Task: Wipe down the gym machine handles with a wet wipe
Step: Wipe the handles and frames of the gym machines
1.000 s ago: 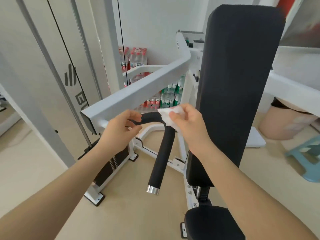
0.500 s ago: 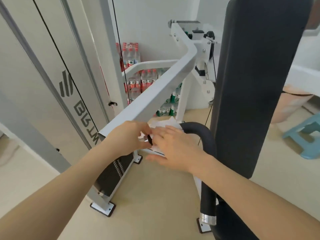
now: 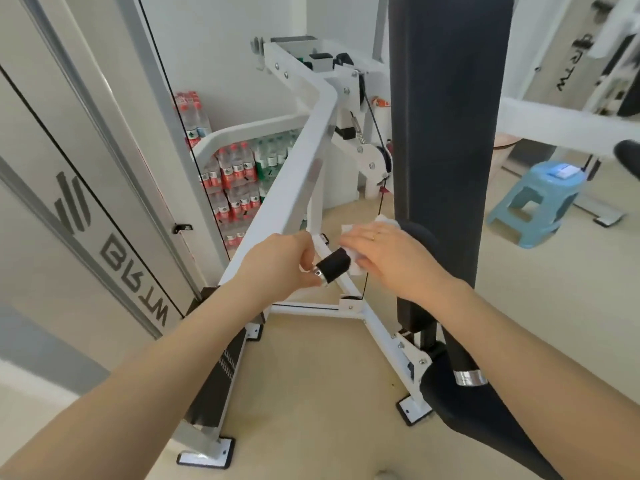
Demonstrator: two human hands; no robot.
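Head cam: R hand [image 3: 388,258] presses wipe [image 3: 356,263] on handle [image 3: 334,266].

Single view only, so no shared field with any other camera. Head-worn wide-angle camera, looking forward and steeply down along both forearms, which enter from the bottom edge. Left hand [image 3: 277,263] and right hand [image 3: 391,258] sit near frame centre at close range, at the black handle [image 3: 334,266]. White machine arm [image 3: 298,168] runs away from the lens toward the upper middle. Dark back pad [image 3: 446,133] stands close at right. Floor [image 3: 311,393] fills the lower field. Straight edges bow near the borders.
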